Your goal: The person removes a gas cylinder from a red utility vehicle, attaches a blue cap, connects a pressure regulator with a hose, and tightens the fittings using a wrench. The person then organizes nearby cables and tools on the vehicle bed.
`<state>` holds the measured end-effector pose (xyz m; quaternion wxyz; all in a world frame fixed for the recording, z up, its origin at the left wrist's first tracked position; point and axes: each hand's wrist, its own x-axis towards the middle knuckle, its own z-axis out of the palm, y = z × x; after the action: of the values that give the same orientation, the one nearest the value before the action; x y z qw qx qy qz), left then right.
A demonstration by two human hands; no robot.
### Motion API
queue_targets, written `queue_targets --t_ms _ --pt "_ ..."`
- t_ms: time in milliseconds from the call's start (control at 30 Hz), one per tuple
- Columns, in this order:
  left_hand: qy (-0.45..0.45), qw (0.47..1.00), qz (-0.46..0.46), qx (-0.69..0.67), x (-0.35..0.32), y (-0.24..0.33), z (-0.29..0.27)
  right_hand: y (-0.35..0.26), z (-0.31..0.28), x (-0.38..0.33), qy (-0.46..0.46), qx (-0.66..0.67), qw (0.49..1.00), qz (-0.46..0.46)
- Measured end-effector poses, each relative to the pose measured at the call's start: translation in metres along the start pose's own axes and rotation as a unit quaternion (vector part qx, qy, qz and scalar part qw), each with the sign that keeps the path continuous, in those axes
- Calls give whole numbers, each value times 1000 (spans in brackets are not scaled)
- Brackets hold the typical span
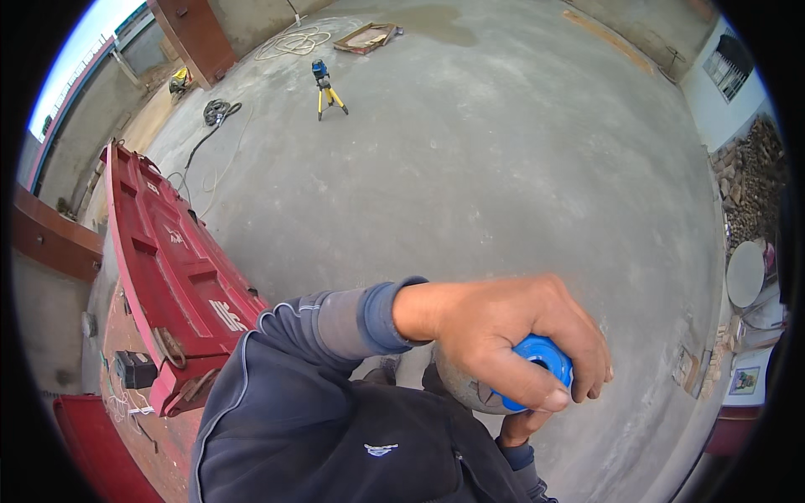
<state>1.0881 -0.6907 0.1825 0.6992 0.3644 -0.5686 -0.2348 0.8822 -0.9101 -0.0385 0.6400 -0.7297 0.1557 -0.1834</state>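
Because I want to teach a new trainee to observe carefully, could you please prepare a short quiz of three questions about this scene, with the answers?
1. Which of the person's hands has its fingers around the blue top?
2. True or false: the tripod standing on the floor has red legs.
3. What is the main colour of the long panel at the left of the picture?
A. Green
B. Red
C. Yellow

Key:
1. The left hand.
2. False; they are yellow.
3. B
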Motion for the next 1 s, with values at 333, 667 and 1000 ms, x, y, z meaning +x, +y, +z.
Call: queue_targets --t_ms 333,667,1000 --pt "528 823 62 198 -28 1 24 -9 135 282 -353 137 925 16" --pt "376 836 75 392 -57 22 -105 -31 190 371 -223 221 949 -23" --pt "395 842 71 362 -75 65 -214 -41 256 341 -279 118 952 -38"
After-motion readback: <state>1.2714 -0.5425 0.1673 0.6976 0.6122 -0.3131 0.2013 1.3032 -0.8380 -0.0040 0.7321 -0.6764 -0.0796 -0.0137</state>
